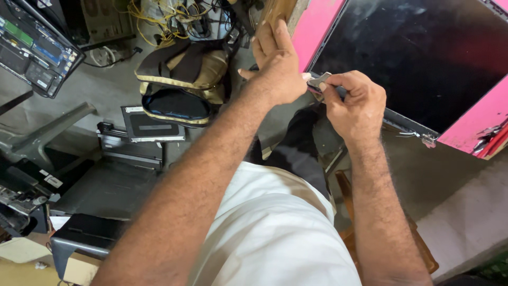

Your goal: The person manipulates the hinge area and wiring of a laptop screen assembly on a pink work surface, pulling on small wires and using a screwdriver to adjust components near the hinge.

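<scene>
Hinge removal under way: right hand point(355, 103) pinches the metal hinge point(319, 82) of the pink lid point(317, 24); left hand point(275, 66), fingers together, braces it. Next likely needs steady prying.

brown bag point(182, 79), yellow wires point(159, 21), open laptop base point(34, 47)

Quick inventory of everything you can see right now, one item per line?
laptop screen panel: 1, black glass in pink lid, upper right
hinge bracket: 1, grey metal, at the panel's lower left corner
second hinge: 1, grey, panel's lower right corner
open laptop base: 1, circuit boards showing, upper left
bag: 1, tan and black, top centre
cables: tangle, yellow and black, top
left hand: against the panel's edge
right hand: pinching the hinge bracket
</scene>
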